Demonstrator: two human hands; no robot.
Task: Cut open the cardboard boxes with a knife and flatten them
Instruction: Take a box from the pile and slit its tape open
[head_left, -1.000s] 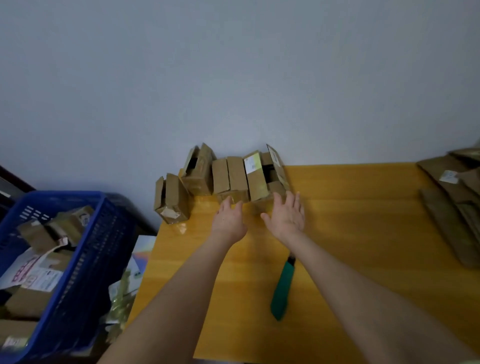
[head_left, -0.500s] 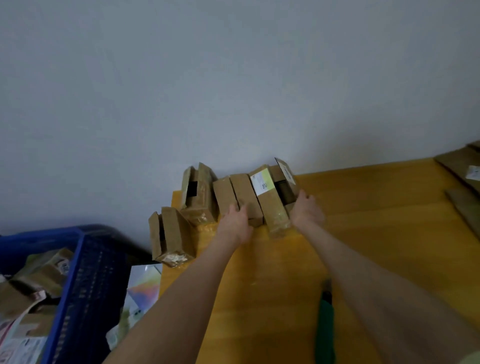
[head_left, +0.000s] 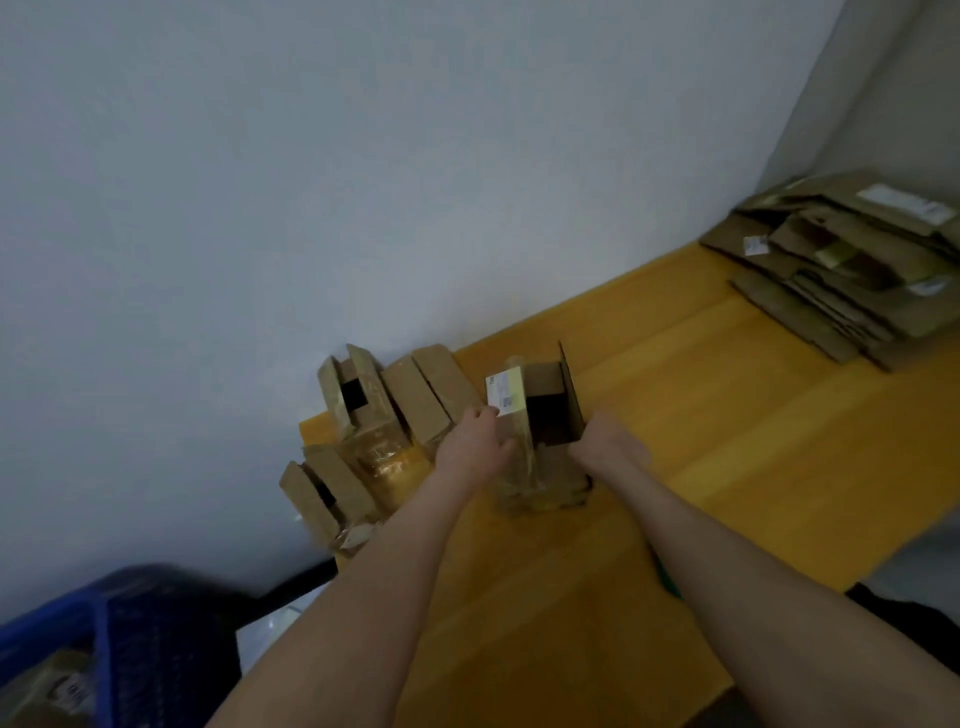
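A small brown cardboard box (head_left: 545, 410) with a white and yellow label and open top flaps stands on the yellow table (head_left: 727, 426), pulled away from the row. My left hand (head_left: 475, 447) grips its left side and my right hand (head_left: 610, 452) grips its right side. Three more small boxes stay by the wall: one closed (head_left: 426, 400), one open (head_left: 353, 395), one hanging over the table's left corner (head_left: 322, 499). Only a green sliver of the knife handle (head_left: 667, 577) shows from under my right forearm.
A pile of flattened cardboard (head_left: 852, 270) lies at the table's far right. A blue plastic crate (head_left: 119, 639) holding more boxes stands on the floor at the lower left. The grey wall runs along the table's back edge.
Both hands reached the labelled box, took hold of its sides and drew it out of the row towards me. My view swung left and tilted.
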